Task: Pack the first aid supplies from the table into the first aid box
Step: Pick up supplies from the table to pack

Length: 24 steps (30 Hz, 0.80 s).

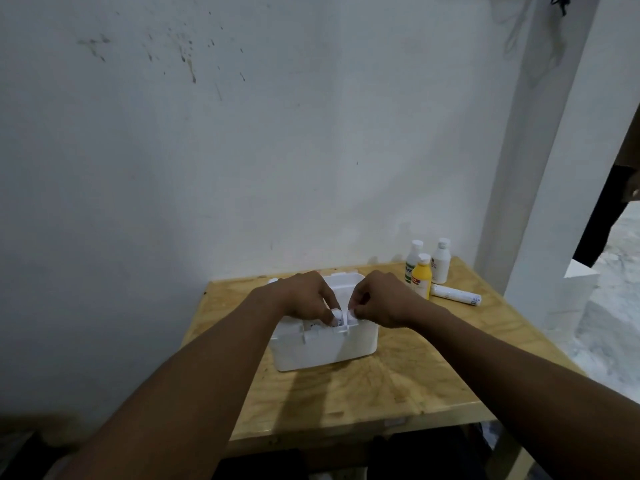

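At nine o'clock of the scene I see only the stained white wall (207,150) and the left edge of the wooden worktop (398,382). My left hand (304,299) reaches in from seven o'clock and sits over the open first aid box (322,348), its fingers curled down and pinched on a small white item (341,317) at the box's near rim. What that item is, I cannot tell; it is too small and pale against the plastic. The box itself is white, stands near the centre of the worktop, and shows thin dividers along its near wall.

My right hand (381,299) comes in from five o'clock and meets the left one over the box, its fingertips also closed on the same white item, so both hands touch it from either side.

At two o'clock from the box, three bottles stand upright close together near the worktop's far right corner: a white bottle with green label (412,261), a yellow bottle (421,278) in front, and a plain white bottle (441,263) on the right. Just beside them at three o'clock, a white tube (455,295) lies on its side.
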Motion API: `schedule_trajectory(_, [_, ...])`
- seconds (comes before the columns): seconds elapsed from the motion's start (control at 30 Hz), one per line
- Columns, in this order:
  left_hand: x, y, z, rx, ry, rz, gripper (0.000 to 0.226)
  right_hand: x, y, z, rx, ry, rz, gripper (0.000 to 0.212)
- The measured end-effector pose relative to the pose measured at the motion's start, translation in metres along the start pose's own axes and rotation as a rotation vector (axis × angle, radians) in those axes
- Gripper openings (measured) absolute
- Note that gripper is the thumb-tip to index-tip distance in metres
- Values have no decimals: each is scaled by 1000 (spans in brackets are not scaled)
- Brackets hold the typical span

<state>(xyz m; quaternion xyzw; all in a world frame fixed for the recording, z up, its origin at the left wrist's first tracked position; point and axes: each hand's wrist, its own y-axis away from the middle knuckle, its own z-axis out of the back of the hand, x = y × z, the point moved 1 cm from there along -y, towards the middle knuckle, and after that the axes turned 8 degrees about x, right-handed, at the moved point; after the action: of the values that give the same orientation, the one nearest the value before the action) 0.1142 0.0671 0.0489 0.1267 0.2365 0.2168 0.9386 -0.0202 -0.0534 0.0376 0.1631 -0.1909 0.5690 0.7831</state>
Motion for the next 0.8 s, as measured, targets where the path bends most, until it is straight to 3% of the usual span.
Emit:
schedule_trajectory(0.2, [2, 2, 1, 20, 33, 24, 25, 2, 0, -5, -94, -6, 60, 10])
schedule_trajectory(0.4, [3, 0, 1, 44, 51, 56, 30, 0, 0, -9, -70, -31, 83, 8])
schedule_trajectory(0.8, [0, -4, 2, -23, 128, 121, 38, -12, 1, -6, -173, -111, 59, 20])
